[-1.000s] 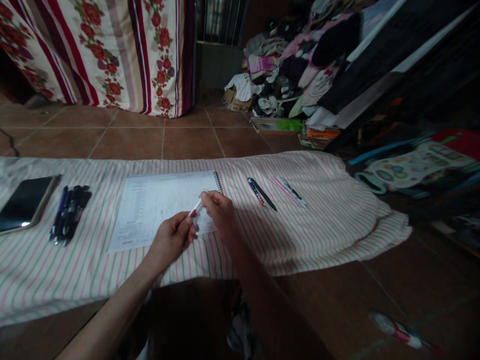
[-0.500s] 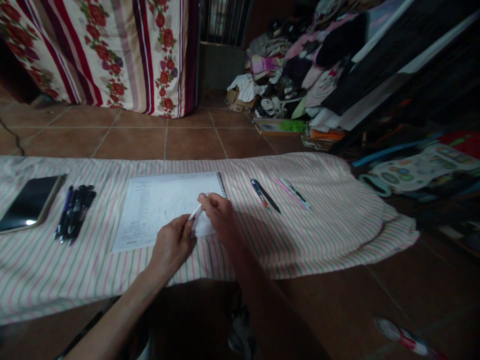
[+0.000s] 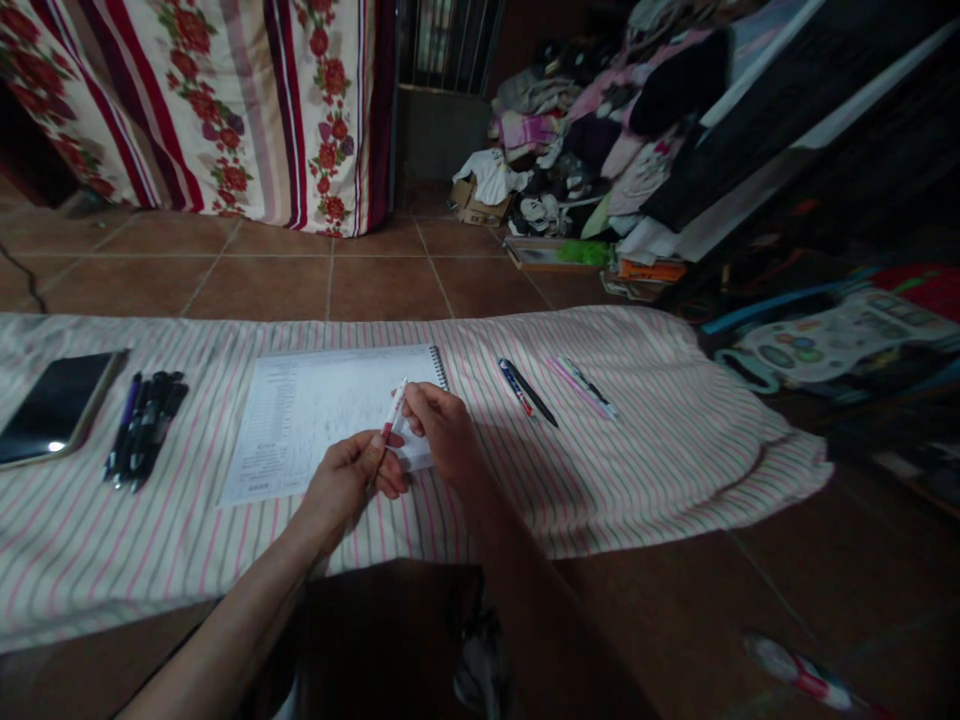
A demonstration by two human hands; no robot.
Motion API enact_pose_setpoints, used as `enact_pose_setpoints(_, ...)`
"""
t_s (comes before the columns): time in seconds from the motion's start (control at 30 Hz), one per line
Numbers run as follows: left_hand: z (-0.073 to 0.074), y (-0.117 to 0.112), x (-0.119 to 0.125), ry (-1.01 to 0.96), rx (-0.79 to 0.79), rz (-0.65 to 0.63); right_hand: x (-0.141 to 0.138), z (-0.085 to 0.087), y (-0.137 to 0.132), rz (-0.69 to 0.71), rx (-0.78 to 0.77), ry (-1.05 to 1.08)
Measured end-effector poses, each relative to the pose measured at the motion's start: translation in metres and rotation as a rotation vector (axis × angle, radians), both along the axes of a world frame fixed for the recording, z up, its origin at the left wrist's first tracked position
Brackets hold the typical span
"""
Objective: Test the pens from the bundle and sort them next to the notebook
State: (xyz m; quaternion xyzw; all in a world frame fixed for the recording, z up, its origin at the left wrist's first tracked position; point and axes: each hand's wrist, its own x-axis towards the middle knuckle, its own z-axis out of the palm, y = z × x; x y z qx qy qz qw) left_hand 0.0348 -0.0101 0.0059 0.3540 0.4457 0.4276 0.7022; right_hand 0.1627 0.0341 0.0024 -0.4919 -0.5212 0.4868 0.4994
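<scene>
Here the left hand (image 3: 349,480) and right hand (image 3: 442,430) both pinch a red-and-white pen (image 3: 394,408) over the spiral notebook (image 3: 315,410); dark pens (image 3: 142,425) lie aside.

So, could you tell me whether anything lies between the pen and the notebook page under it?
Nothing visible does. The left hand and right hand hold the pen over the notebook, at its near right corner. The other pens lie aside on the cloth.
</scene>
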Motion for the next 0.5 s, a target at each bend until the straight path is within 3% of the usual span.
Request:
enact_pose_setpoints(0.2, 0.002, 0.002, -0.003, -0.099, -0.061, 0.01, -0.003, 0.002, 0.0, 0.034, -0.019, 0.078)
enact_pose_setpoints(0.5, 0.013, 0.016, -0.011, -0.259, -0.087, 0.327, -0.009, 0.002, 0.001, -0.012, -0.075, 0.138)
